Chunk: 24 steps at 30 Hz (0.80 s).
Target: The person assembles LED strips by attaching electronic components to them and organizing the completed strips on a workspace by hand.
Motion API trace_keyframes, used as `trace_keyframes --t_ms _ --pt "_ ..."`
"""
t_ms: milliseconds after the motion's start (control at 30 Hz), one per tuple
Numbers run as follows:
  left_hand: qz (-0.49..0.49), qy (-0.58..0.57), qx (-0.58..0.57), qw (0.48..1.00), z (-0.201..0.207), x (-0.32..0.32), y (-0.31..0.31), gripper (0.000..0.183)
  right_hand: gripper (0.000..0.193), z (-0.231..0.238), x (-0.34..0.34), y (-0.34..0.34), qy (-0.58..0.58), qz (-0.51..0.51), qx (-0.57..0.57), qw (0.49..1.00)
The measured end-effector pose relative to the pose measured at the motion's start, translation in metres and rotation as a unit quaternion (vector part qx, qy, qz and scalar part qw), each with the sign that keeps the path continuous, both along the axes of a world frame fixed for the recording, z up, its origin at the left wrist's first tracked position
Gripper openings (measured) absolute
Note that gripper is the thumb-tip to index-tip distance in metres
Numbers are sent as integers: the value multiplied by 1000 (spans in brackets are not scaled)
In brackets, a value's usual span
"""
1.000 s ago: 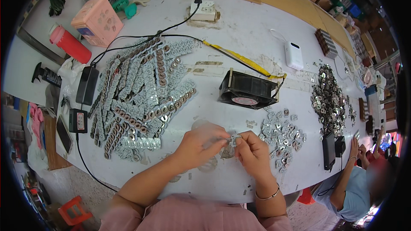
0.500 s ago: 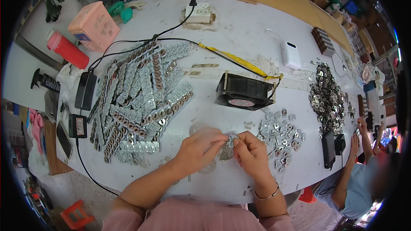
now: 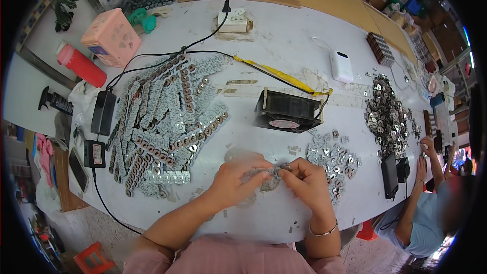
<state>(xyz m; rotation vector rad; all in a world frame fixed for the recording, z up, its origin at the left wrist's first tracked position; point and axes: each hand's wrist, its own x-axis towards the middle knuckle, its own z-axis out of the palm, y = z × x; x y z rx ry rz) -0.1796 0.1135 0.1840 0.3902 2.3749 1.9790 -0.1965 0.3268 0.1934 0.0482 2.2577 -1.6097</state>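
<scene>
Above the near middle of the white table [image 3: 253, 218], my left hand [image 3: 236, 178] is closed, its thumb and fingers pinching a small silvery metal piece [image 3: 275, 171]. My right hand [image 3: 308, 181], with a bangle on its wrist, pinches at the other side of the same spot; its fingertips touch the piece. The exact form of the piece is too small and covered to make out. Right of my right hand lies a loose heap of small grey metal pieces [image 3: 332, 158]. Left of my hands is a large pile of strips [image 3: 172, 127] made of such pieces with round discs.
A black box fan [image 3: 288, 112] stands beyond my hands, its cable wrapped in yellow tape [image 3: 276, 74]. Farther right are a dark heap of metal discs [image 3: 386, 114] and a white device [image 3: 342, 66]. Power adapters [image 3: 103, 112] sit at left. A co-worker [image 3: 416, 218] works at right.
My right hand has shifted slightly right and its fingers have curled differently over the piece. My left fingertips have moved a little. The piles and the fan stay put.
</scene>
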Motion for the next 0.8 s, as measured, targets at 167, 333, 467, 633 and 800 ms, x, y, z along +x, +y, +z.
trace_keyframes --t_ms 167,333,467,633,800 --pt "20 -188 199 961 -10 -1 2 20 12 7 -1 -4 85 -8 84 993" --pt "13 -187 102 977 -17 -1 -9 17 15 5 1 -3 6 78 -68 995" --pt "-38 -268 126 954 -14 -3 -17 15 19 10 2 -7 -80 92 -74 990" --pt "-85 -344 316 880 -12 -1 -15 13 15 -1 7 -9 -130 59 -273 951" --pt "30 -44 97 994 -10 1 -7 16 14 -4 4 -12 -101 -4 -210 972"
